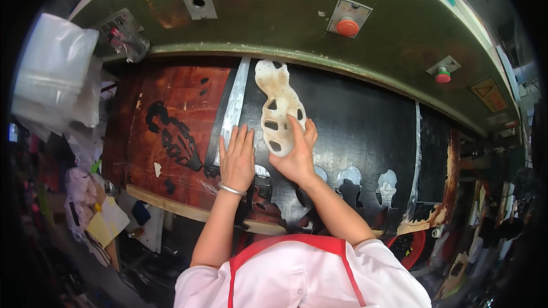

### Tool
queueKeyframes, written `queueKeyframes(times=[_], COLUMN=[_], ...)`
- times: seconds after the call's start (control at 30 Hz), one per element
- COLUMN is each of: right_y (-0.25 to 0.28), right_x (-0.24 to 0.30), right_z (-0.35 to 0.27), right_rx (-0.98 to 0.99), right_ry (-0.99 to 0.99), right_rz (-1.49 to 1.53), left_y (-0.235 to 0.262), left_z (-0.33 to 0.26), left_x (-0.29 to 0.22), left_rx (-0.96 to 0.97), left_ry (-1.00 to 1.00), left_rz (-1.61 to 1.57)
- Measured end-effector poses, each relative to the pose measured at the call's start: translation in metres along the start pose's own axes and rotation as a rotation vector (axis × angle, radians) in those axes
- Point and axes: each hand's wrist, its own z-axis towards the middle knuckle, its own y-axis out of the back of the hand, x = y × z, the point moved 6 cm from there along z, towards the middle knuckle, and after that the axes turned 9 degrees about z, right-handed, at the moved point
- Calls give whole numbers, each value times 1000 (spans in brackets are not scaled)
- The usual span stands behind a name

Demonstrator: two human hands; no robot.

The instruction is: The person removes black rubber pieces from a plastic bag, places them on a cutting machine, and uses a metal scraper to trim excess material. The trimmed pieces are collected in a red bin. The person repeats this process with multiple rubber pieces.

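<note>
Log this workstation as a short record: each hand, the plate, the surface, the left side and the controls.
Left hand: flat, fingers extended, by the near end of the silver strip
Right hand: holding the plate's near end
Plate: off-white sole-shaped plate with cutouts
Surface: black sheet, cutouts along near edge
Left side: black openwork piece on red-brown board
Controls: large red button, smaller red button, on green machine front

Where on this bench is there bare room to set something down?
Most room: the black sheet between the sole-shaped plate and the rightmost tape strip, above the cutouts. Crowded: around the left hand, the right hand and the black scraps on the red board.
</note>
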Motion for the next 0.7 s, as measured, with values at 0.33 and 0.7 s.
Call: queueKeyframes(times=[0.33,0.7], right_y=[85,90], right_x=[3,-29], right_z=[-35,-25], right_rx=[-143,-92], right_ry=[-233,-8], right_rz=[818,34], left_y=[14,6], left_z=[-54,-31], left_x=[-2,-1], left_rx=[-10,-15], left_ry=[22,2], left_rz=[-1,47])
